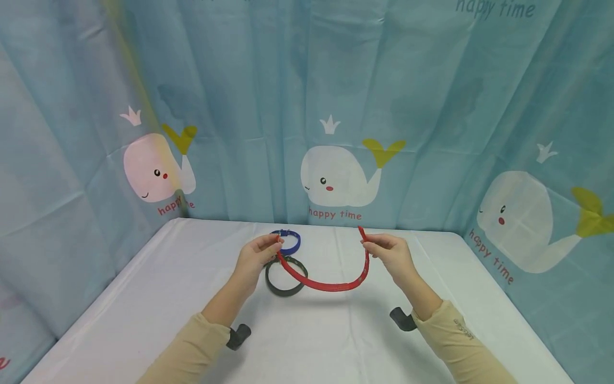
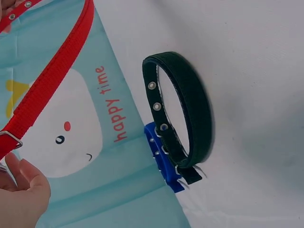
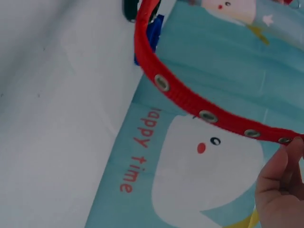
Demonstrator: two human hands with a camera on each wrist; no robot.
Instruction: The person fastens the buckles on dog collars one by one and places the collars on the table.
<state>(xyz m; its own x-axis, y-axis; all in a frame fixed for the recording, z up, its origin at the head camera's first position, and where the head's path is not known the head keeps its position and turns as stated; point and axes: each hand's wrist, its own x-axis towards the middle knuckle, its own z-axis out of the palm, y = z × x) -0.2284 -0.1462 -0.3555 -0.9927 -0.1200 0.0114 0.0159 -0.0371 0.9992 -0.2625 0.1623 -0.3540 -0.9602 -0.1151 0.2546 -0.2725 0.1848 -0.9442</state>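
A red pet collar hangs unfastened in a U-shape above the table, held up between both hands. My left hand pinches its buckle end; the metal frame of the buckle shows in the left wrist view. The other end is pinched by my right hand between thumb and fingers, with the tip sticking up past them. Metal eyelets line that half of the strap. Behind the left hand, a dark green collar lies buckled into a loop on the table. A blue collar, also looped, lies just beyond it.
A white cloth covers the table. Blue curtains printed with whales enclose its back and sides. Black wrist-camera mounts stick out at both sleeves.
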